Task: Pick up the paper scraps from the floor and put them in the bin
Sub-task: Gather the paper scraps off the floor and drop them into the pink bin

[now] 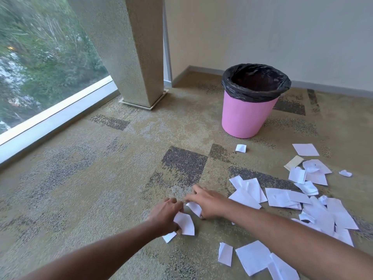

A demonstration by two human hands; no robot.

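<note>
far off to the left of my hands runs the window (50,63), and beyond them, a little left, stands the speckled column (129,49). neither matters to the job.

my left hand (165,216) is low on the carpet (84,199), its fingers curled round a white paper scrap (184,223), with a smaller sliver (169,237) poking out beneath it. just beside it, almost knuckle to knuckle, my right hand (207,205) is pinching another scrap (194,208) under the fingers, the forefinger stretched forward onto bare carpet. so both hands are gripping paper, neither one free.

ahead of the hands and to the right stands the pink bin (245,116), upright, lined with a black bag (256,85), mouth open and well apart from where i am working. i cannot see whether anything is in it yet.

the bulk of the work lies to the right of my right hand: a loose heap of paper scraps (302,201) spread in a band running from near my right forearm forward toward the bin, some flat, a few crumpled. one small piece (240,148) lies alone, near the foot of the bin.

my right hand is plainly the nearer one to the heap and to the bin. i judge the task barely begun, and the next reach goes rightward and forward.
</note>
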